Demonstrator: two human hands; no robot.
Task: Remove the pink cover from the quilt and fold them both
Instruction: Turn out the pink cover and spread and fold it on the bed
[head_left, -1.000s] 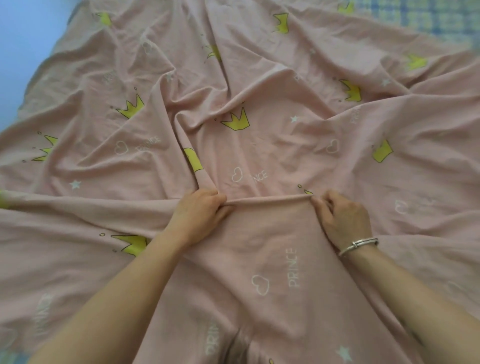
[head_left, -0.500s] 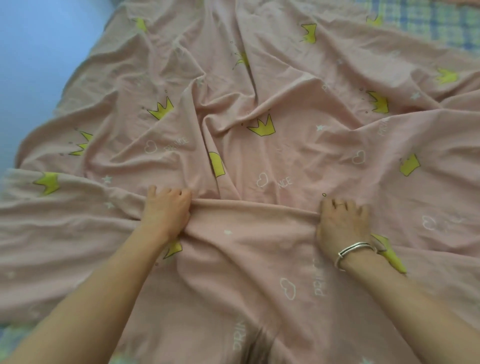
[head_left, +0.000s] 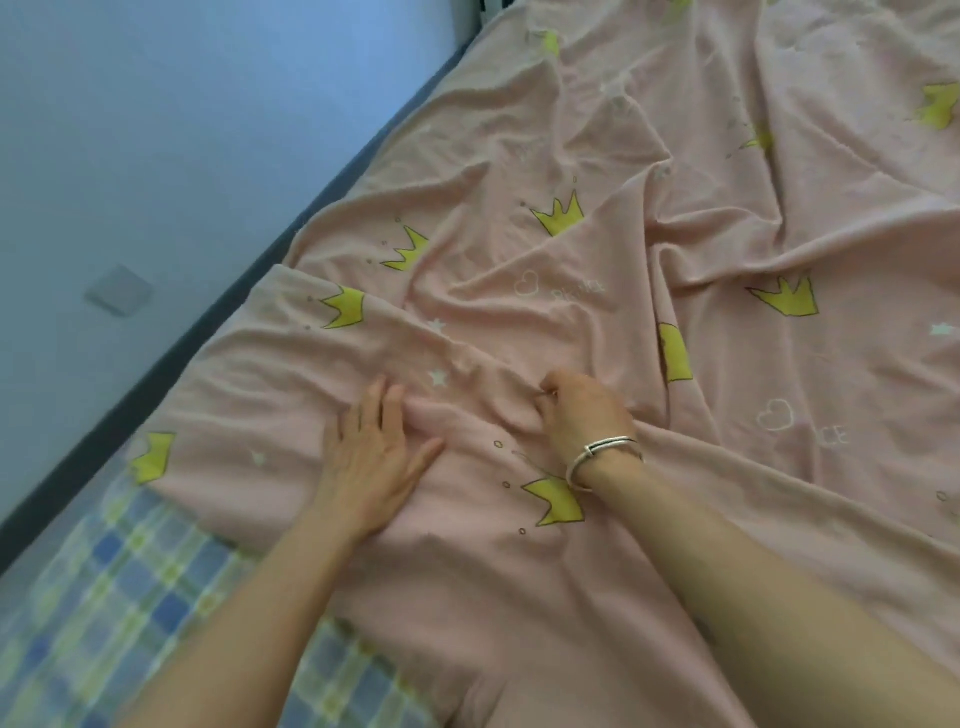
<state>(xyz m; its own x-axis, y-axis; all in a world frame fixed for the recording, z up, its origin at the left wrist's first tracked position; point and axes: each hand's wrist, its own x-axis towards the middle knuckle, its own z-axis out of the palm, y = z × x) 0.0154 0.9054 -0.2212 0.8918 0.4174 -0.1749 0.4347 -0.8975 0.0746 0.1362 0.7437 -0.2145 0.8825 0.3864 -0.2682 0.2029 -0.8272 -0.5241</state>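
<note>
The pink cover (head_left: 597, 218), printed with yellow crowns, white hearts and stars, lies crumpled over most of the bed. A folded-over edge of it runs across the lower middle. My left hand (head_left: 371, 457) lies flat on that fold with its fingers spread, pressing the cloth down. My right hand (head_left: 582, 410), with a silver bracelet on the wrist, is closed and pinches a bunch of the cover just right of the left hand. No separate quilt shows.
A blue, green and white checked sheet (head_left: 119, 603) shows at the lower left under the cover. The bed's dark edge (head_left: 218, 317) runs diagonally against a pale blue wall (head_left: 156, 130) with a switch plate (head_left: 119, 289).
The view has swung left toward the wall and the bed's left edge. Both hands have slid left along the fold and come closer together. The left hand has flattened out; the right still pinches cloth.
</note>
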